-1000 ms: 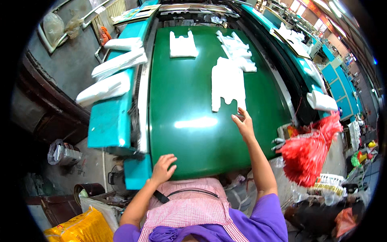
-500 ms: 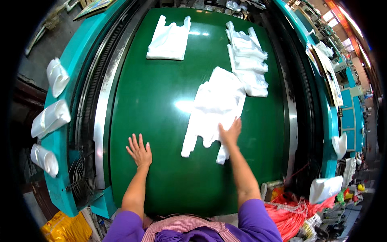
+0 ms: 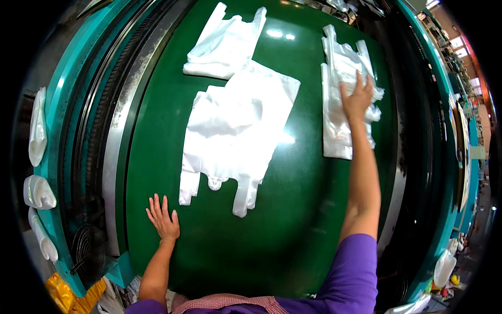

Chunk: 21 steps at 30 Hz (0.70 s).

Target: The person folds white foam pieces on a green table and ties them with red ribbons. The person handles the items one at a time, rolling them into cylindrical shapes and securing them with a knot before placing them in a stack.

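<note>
My right hand (image 3: 358, 99) reaches far to the right with its fingers spread and rests on a pile of white plastic T-shirt bags (image 3: 335, 133). A larger heap of white T-shirt bags (image 3: 230, 125) lies in the middle, its handles pointing toward me. Its far end touches or overlaps another stack of white bags (image 3: 217, 44), whose handles point away. My left hand (image 3: 164, 222) is flat on the green surface (image 3: 282, 251), fingers stretched out, just short of the middle heap and holding nothing.
Metal rails (image 3: 116, 120) border the green surface. On the teal frame (image 3: 57, 99) at the left sit several rolled bundles of white plastic (image 3: 39, 191). A wire-guarded fan (image 3: 89, 254) is at the near left, with a yellow sack (image 3: 63, 293) below.
My right hand has left the middle heap and moved far right onto the right pile. The middle heap now lies further left, against the far stack. The view has shifted too.
</note>
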Available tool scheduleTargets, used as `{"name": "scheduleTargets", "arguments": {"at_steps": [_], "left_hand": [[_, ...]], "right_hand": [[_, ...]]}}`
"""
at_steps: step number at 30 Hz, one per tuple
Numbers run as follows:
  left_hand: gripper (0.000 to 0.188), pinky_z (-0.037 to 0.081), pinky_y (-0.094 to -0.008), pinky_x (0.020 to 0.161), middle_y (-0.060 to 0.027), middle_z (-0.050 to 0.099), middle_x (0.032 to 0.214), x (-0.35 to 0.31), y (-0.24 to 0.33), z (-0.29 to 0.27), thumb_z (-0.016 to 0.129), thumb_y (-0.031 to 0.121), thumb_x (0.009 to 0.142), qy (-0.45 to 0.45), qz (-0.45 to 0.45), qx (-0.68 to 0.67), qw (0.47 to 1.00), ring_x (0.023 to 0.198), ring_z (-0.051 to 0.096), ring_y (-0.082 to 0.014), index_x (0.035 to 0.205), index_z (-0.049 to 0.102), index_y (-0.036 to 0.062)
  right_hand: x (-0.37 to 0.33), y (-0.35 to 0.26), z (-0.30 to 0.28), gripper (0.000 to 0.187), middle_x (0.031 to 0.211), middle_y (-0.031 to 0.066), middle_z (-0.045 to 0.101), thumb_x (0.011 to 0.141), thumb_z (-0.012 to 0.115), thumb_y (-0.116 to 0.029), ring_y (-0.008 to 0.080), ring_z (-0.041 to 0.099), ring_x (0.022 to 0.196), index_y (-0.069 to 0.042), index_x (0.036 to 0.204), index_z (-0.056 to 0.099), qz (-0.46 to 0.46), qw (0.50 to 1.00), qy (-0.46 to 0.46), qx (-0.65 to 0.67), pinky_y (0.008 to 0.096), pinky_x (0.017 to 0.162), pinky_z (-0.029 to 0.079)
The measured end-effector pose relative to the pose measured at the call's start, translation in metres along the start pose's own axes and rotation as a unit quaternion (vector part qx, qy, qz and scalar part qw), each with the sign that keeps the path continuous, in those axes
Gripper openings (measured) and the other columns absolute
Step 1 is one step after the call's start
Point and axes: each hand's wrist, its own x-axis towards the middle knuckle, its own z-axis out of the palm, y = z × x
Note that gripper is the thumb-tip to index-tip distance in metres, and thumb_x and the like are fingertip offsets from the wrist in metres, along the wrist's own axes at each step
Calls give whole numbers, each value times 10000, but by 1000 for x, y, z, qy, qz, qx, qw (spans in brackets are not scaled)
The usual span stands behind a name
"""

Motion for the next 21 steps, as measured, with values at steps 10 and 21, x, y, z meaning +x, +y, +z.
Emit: {"name": "scheduleTargets", "arguments": {"at_steps": [10, 21], "left_hand": [[559, 91, -578, 1141, -163, 249, 1550, -13, -1, -4, 467, 237, 921, 7, 2, -10, 1000, 1438, 180, -383, 1450, 359, 95], [583, 122, -591, 1137, -101, 245, 1558, -9, -3, 4, 559, 286, 915, 31, -8, -24, 999, 1447, 178, -332, 1454, 371, 172]], "right_hand": [[8, 25, -22, 930, 1022, 222, 681, 793, 524, -746, 365, 654, 977, 64, 1247, 561, 32, 849, -510, -131, 439, 871, 499], [-206, -25, -206, 666, 778, 271, 652, 768, 667, -615, 429, 647, 752, 50, 785, 645, 72, 843, -531, -39, 489, 697, 505]]}}
